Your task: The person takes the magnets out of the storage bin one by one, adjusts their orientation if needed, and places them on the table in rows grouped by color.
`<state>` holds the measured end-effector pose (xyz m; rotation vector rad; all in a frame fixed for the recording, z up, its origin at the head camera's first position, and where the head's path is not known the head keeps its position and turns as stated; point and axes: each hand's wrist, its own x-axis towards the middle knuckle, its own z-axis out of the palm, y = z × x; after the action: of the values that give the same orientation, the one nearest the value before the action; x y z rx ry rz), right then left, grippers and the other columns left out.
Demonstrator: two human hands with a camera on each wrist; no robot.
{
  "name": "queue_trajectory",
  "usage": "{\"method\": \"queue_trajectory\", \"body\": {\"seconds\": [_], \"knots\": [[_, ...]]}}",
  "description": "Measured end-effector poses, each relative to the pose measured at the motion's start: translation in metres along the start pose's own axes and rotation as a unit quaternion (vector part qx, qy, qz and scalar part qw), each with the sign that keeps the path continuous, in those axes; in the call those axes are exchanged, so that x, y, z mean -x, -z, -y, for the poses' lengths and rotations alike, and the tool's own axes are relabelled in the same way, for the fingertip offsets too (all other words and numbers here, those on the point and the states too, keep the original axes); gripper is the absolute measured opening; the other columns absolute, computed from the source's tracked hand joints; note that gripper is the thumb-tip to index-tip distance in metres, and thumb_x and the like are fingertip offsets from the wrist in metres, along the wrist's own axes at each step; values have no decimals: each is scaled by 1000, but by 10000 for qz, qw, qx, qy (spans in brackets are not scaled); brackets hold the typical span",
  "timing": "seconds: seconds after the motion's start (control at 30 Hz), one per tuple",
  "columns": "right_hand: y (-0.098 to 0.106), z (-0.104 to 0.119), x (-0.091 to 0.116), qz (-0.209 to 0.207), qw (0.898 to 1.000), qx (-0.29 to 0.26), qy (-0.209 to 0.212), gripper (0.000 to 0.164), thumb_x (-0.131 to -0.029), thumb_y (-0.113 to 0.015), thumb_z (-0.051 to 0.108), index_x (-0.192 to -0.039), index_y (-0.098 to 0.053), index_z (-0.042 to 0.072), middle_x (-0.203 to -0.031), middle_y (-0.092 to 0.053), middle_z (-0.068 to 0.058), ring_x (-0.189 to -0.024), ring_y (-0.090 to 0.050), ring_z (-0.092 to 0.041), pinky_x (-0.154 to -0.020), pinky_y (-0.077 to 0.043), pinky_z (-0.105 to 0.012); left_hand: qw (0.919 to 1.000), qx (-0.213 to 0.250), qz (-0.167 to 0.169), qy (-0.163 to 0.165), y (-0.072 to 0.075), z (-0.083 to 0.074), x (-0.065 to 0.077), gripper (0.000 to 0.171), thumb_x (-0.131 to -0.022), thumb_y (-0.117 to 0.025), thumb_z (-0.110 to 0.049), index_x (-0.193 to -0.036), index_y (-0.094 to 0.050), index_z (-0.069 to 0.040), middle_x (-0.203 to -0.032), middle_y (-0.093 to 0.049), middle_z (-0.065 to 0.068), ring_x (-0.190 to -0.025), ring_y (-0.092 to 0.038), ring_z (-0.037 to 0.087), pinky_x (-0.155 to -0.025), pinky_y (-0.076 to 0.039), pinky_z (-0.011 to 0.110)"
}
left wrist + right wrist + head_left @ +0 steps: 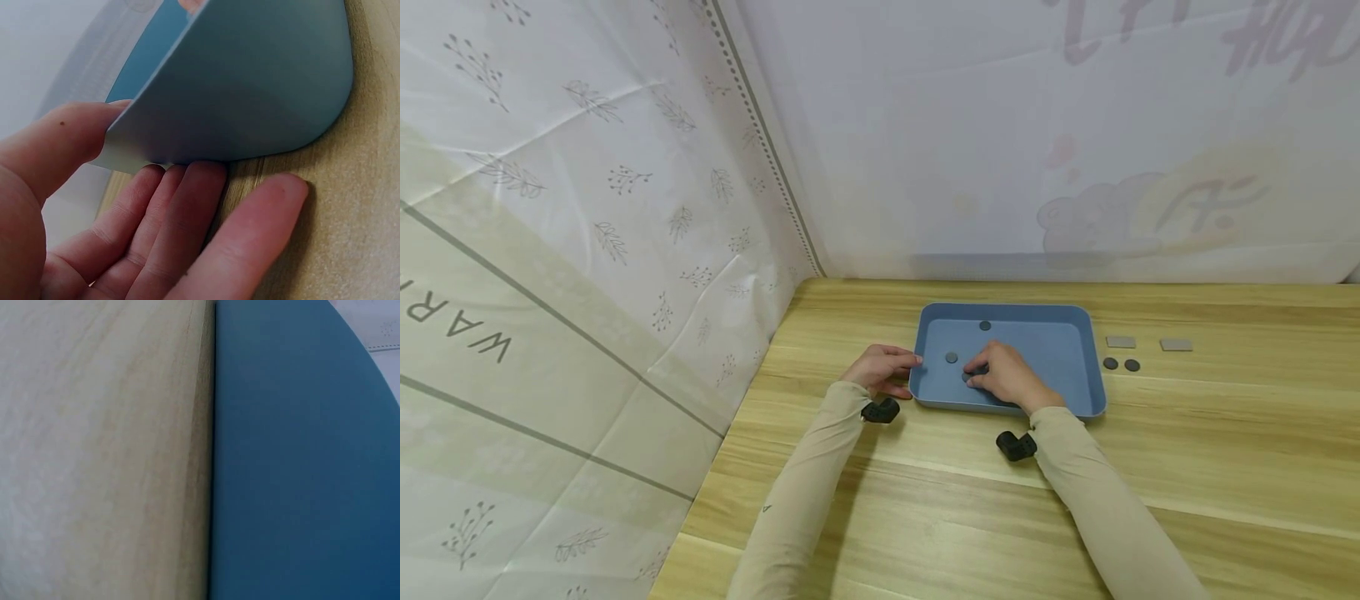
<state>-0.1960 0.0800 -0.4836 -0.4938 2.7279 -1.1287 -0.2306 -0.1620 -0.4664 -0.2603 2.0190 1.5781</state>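
Note:
A shallow blue tray [1052,312] lies on the wooden table. My left hand [883,367] holds it by the left end; in the left wrist view the thumb [69,140] hooks over the rim while fingertips meet the foot of the outer wall. Inside the tray, my right hand [1006,375] pinches a small dark disc [967,377], mostly covered by the fingers. A grey disc [951,357] lies left of that hand, and a dark disc [985,326] near the back wall. Only the tray's outer side [300,462] and the table show in the right wrist view.
Right of the tray, two grey rectangular pieces [1121,342] lie on the wooden table [925,517], with two dark discs [1110,363] in front of them. A patterned white cloth [925,150] hangs behind the table and another along its left side.

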Motion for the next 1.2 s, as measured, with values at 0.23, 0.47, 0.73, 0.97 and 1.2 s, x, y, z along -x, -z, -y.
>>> {"method": "queue_trajectory", "body": {"seconds": [0.23,0.47,0.73,0.97,1.2], "knots": [[0,-2,-1,6,10000,-2,33,16,-85,-73,9,-100,-76,6,-105,-64,-13,-97,-58,-30,-85,-52,-45,10000,-4,-27,-25,0,1,-1,39,-86,-73,-20,-119,-65,-2,-114,-68,17,-89,-70,21,-66,-62,38],[0,-3,-1,-14,10000,41,21,14,-85,-73,11,-98,-76,7,-103,-63,-12,-94,-58,-28,-83,-51,-44,10000,66,-25,8,-1,1,-1,38,-86,-73,-18,-119,-65,-1,-109,-69,15,-86,-70,20,-64,-62,38],[-1,-2,-1,-40,10000,-18,-71,15,-84,-74,14,-97,-75,7,-104,-62,-12,-94,-58,-27,-82,-51,-43,10000,9,-24,-20,-1,1,0,39,-86,-72,-19,-120,-64,-1,-114,-68,17,-89,-70,21,-67,-62,39],[-1,-2,0,-85,10000,7,4,14,-84,-74,14,-95,-75,5,-104,-63,-14,-94,-59,-28,-82,-52,-44,10000,-11,-46,-49,-1,1,2,39,-86,-73,-19,-119,-65,-1,-116,-67,18,-90,-70,22,-67,-62,39],[-2,-2,0,-148,9998,133,94,13,-84,-73,15,-93,-74,6,-103,-64,-13,-94,-60,-29,-83,-53,-44,10000,-33,-50,-76,-2,1,2,39,-87,-72,-19,-120,-64,0,-118,-66,19,-93,-69,22,-66,-62,38]]}}
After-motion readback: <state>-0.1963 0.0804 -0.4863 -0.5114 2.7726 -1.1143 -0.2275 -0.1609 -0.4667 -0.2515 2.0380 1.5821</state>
